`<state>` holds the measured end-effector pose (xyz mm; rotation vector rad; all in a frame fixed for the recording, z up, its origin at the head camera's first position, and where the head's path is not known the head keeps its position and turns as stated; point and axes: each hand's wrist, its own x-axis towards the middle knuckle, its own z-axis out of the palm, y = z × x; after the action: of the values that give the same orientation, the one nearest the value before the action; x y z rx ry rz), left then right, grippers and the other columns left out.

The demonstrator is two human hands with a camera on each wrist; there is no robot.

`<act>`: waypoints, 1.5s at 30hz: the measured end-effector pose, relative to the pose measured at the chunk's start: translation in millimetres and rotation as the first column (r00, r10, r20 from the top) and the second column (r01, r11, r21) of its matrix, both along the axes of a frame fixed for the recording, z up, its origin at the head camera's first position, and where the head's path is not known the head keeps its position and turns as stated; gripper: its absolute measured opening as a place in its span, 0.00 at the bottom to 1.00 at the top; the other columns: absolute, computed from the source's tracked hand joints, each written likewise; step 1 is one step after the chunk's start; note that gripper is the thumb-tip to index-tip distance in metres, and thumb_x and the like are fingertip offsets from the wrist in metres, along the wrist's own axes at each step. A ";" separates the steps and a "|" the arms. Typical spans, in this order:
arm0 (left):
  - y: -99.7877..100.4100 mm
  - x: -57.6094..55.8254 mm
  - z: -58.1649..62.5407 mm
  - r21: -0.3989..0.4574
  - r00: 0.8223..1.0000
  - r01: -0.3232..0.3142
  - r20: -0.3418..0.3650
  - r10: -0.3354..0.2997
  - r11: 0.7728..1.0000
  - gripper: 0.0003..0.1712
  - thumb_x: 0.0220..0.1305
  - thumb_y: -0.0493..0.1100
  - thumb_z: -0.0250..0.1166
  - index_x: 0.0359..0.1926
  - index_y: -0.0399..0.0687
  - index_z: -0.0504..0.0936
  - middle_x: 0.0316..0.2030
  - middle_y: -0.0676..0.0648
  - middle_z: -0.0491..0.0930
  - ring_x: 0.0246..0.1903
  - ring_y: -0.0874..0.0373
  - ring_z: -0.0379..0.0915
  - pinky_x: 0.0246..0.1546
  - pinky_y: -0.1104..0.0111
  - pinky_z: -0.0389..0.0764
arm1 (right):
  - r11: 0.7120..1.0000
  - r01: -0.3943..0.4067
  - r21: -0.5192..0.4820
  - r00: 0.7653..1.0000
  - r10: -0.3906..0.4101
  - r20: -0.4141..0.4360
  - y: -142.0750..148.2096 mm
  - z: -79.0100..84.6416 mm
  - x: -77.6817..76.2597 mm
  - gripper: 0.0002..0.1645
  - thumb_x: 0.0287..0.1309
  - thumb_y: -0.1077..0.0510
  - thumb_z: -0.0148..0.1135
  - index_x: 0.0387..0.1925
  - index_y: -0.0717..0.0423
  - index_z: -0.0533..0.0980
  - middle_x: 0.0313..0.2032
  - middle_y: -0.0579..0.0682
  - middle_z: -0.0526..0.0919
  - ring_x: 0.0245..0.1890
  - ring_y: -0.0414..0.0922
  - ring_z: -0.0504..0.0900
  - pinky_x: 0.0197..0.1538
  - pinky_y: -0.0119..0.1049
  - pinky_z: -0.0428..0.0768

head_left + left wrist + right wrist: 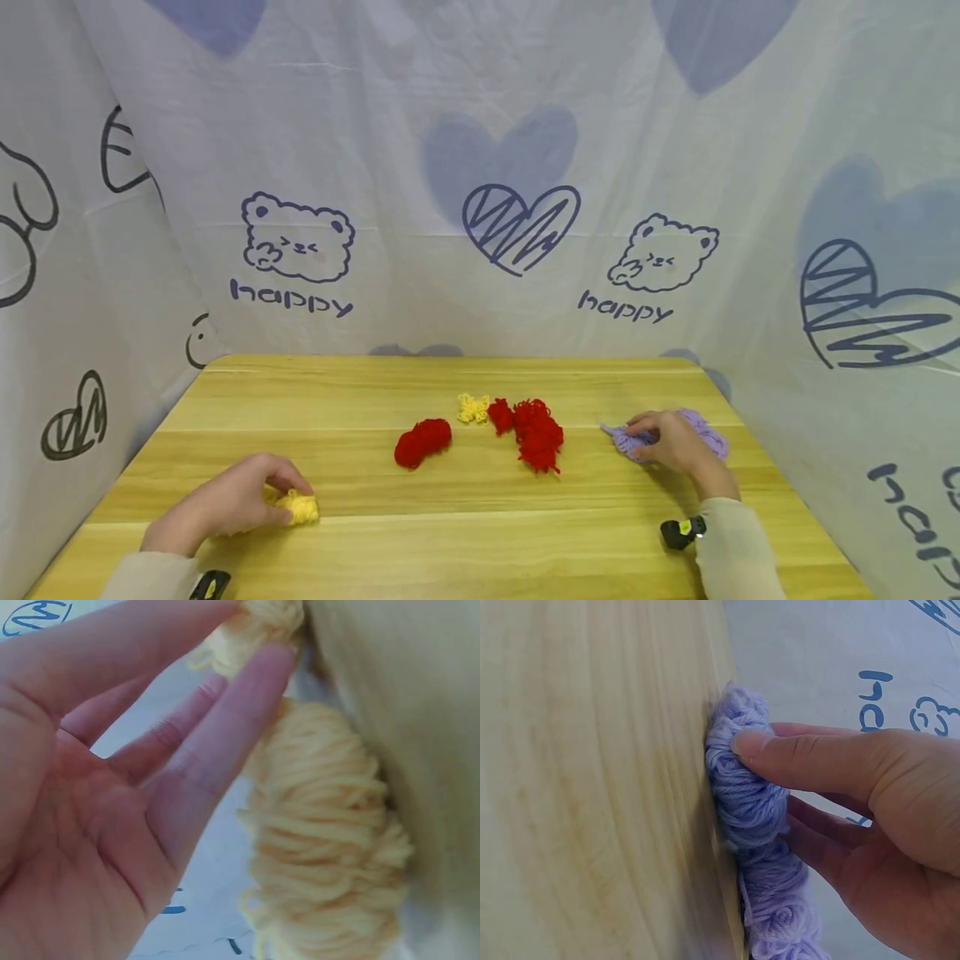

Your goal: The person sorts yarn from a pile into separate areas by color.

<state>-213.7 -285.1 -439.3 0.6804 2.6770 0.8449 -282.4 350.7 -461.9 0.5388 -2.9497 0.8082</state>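
Observation:
My left hand (228,500) is low over the left of the table, its fingers and thumb gripping a yellow yarn bundle (302,507). In the left wrist view the fingertips meet the pale yellow yarn (322,832) at its narrower upper part, and the wound strands bulge below them. At the right side, my right hand (678,450) pinches a purple yarn bundle (628,442). The right wrist view has the thumb on the near side of the purple yarn (746,795) and other fingers behind it. More purple yarn (705,432) continues beyond the hand.
Mid-table lie a red yarn bundle (423,442), a small yellow yarn piece (473,408), a small red piece (501,416) and a larger ragged red bundle (538,437). A printed white cloth (405,275) hangs around the wooden table (420,550).

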 end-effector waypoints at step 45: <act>127.1 -56.0 3.4 0.102 0.975 0.030 -0.224 -0.007 0.994 0.19 0.59 0.34 0.75 0.52 0.42 0.87 0.51 0.40 0.83 0.53 0.39 0.78 0.52 0.49 0.86 | 1.000 0.028 -0.001 0.999 -0.028 -0.032 -7.0 -5.4 2.2 0.14 0.49 0.72 0.75 0.36 0.54 0.88 0.46 0.57 0.88 0.52 0.60 0.84 0.60 0.61 0.80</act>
<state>-269.7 -158.0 -435.9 0.8721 2.8336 0.9620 -280.2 343.7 -467.3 0.5043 -2.9208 0.7904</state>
